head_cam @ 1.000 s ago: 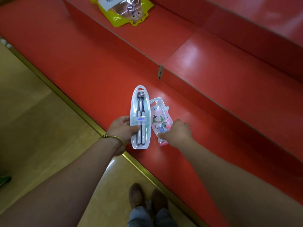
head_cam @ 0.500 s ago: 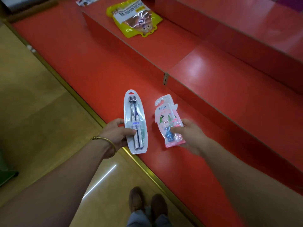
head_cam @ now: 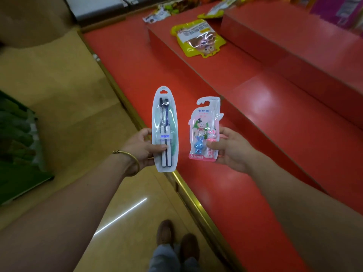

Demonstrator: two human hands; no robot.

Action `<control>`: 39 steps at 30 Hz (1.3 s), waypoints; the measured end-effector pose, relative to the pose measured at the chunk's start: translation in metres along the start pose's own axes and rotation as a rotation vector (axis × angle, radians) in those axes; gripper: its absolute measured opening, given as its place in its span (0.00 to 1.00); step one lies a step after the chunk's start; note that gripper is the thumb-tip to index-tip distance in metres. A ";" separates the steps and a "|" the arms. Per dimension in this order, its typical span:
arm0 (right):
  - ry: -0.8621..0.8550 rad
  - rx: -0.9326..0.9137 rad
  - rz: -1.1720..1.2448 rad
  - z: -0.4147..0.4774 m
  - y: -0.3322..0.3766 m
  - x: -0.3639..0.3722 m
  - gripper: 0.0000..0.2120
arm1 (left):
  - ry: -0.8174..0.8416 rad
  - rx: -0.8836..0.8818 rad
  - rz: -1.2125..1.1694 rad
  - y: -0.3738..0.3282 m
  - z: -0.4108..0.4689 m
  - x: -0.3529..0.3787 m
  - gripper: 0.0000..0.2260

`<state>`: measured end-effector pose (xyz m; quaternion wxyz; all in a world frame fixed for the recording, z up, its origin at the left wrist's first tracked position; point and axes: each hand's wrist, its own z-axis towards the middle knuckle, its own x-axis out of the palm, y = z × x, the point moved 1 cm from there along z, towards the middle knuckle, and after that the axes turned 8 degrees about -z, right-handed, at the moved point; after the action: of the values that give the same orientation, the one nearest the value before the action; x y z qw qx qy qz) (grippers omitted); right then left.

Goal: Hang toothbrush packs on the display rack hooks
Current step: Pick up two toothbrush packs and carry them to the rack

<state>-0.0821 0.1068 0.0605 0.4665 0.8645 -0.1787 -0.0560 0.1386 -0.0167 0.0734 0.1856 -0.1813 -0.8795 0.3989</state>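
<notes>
My left hand (head_cam: 141,149) grips a tall oval blister pack (head_cam: 165,118) with two dark toothbrushes, thumb across its lower front. My right hand (head_cam: 232,149) pinches a pink children's toothbrush pack (head_cam: 203,122) with a blue and a pink rabbit figure and a hook cut-out at its top. Both packs are upright in the air above the front edge of the red stepped platform (head_cam: 245,183). No display rack or hooks are in view.
A yellow snack bag (head_cam: 198,39) lies on the second red step, with more packets (head_cam: 157,14) behind it. A brass strip (head_cam: 188,195) edges the platform against the tan floor. A green crate (head_cam: 17,150) stands at the left. My shoes (head_cam: 174,238) are below.
Both hands have lifted their packs off the lowest red step and raised them upright. The view has tilted up, showing more of the platform's far end.
</notes>
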 end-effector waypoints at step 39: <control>0.844 0.037 -0.819 0.018 0.049 0.614 0.16 | -0.778 0.236 -0.673 0.062 -0.291 -0.463 0.21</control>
<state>0.4712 -0.1537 0.1336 0.4226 0.8185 0.3701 0.1207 0.6863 -0.0103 0.1199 -0.0177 0.2947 -0.8420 0.4515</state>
